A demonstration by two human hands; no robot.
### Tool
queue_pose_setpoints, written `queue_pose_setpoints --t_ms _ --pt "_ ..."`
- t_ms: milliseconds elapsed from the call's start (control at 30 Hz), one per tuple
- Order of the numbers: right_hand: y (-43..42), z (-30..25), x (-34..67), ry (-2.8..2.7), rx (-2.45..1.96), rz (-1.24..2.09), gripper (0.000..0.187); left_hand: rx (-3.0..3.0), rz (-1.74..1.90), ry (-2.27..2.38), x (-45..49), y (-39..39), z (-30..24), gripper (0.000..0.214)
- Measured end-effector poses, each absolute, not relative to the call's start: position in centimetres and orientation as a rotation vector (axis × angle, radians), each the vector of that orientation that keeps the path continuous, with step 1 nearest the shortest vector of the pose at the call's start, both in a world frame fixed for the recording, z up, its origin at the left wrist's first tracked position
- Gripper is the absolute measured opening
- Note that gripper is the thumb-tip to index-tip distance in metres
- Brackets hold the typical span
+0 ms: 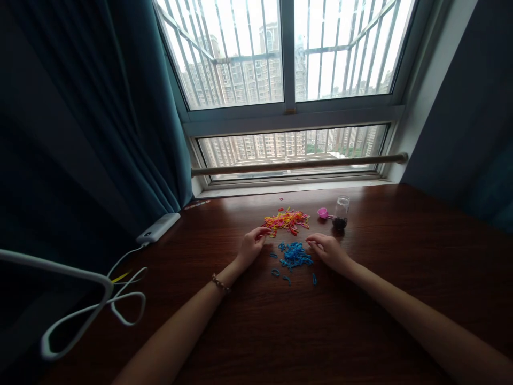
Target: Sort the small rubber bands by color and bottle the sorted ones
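Observation:
A pile of red, yellow, orange and pink small loops [286, 220], like rubber bands or chain links, lies on the brown wooden table [256, 331]. Closer to me is a heap of similar blue loops [295, 255], with several strays around it. My left hand [252, 246] rests at the left edge of the mixed pile, fingers reaching to it and loosely bent; no held thing shows. On the right, beside the blue heap, my right hand [327, 249] has its thumb and fingers slightly apart. Nothing can be seen between them. A bracelet [220, 283] circles my left wrist.
A clear jar [342, 214] with dark contents stands behind my right hand, next to a pink scoop [323, 213]. At left lie a white power strip [158, 229] and a looped white cable [128, 297]. A barred window and a rail [296, 166] border the far edge.

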State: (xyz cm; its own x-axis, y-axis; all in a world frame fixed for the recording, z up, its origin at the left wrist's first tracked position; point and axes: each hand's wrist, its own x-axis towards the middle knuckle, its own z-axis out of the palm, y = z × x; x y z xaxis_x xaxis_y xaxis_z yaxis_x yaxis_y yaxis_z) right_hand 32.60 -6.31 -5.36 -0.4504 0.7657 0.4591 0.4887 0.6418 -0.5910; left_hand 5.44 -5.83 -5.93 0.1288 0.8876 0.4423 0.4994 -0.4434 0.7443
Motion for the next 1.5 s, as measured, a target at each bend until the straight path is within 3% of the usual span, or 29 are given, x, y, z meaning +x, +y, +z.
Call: queue_pose_setpoints --t_ms 233,433,633,767,867,1033,1233,1500 --pt "-8.5 -6.6 32.3 -2.341 -0.876 0.49 0.035 2.26 1.049 1.336 6.5 -8.3 -6.1 0.028" --pt "-9.0 -5.4 32.1 -2.263 -0.785 0.564 0.027 2.514 0.67 0.999 7.5 -9.8 -4.4 0.044" --pt "-4.9 -5.7 36.0 -1.632 -1.226 0.019 0.022 2.503 0.673 0.888 7.9 -10.6 -3.7 0.039" --pt "-1.0 -7.2 39.4 -1.423 -1.369 -0.083 0.062 2.478 0.761 1.015 7.5 -9.9 -3.9 0.039" --pt "0.8 -8.4 40.7 -1.528 -1.389 0.052 0.074 2.431 0.618 1.089 6.8 -9.3 -3.3 0.045" --pt "1.3 -9.2 40.9 -1.732 -1.342 0.198 0.052 2.381 0.295 1.1 5.8 -8.7 -2.4 0.062" --pt "-0.3 -7.9 39.9 -1.708 -1.252 0.421 0.046 2.321 0.434 1.174 7.1 -8.2 -4.3 0.057" --pt "-4.2 -4.6 38.1 -1.928 -1.081 0.973 0.061 2.322 0.459 1.28 8.8 -6.6 -4.6 0.083"
